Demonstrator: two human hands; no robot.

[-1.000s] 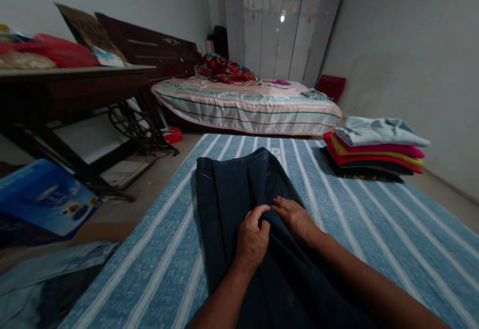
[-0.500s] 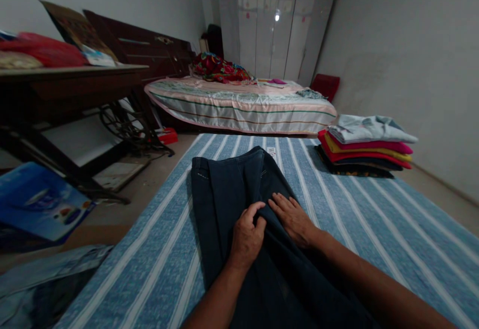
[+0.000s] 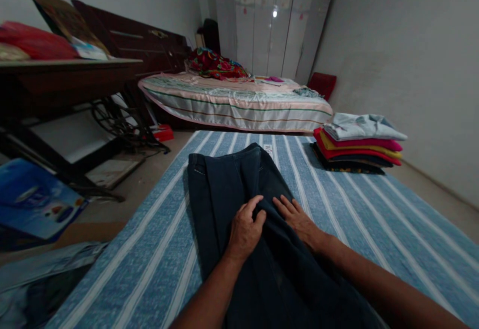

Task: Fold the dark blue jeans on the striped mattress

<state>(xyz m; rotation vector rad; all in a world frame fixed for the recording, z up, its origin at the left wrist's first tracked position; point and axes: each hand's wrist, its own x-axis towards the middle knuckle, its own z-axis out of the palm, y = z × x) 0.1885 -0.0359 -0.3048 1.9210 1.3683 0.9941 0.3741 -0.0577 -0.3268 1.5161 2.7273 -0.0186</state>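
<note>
A pair of dark blue jeans lies lengthwise on a blue and white striped sheet, waistband pointing away from me. My left hand is closed, pinching a fold of the denim near the middle of the jeans. Just to its right, my right hand rests flat on the denim with its fingers stretched out, touching the same fold.
A stack of folded clothes sits at the sheet's far right corner. A bed with crumpled red cloth stands beyond, white wardrobes behind it. A dark table stands at left, with a blue box and loose garments on the floor.
Both hands have slid slightly left and stayed on the fold of denim. The view has tilted up a little. The grip is unchanged.
</note>
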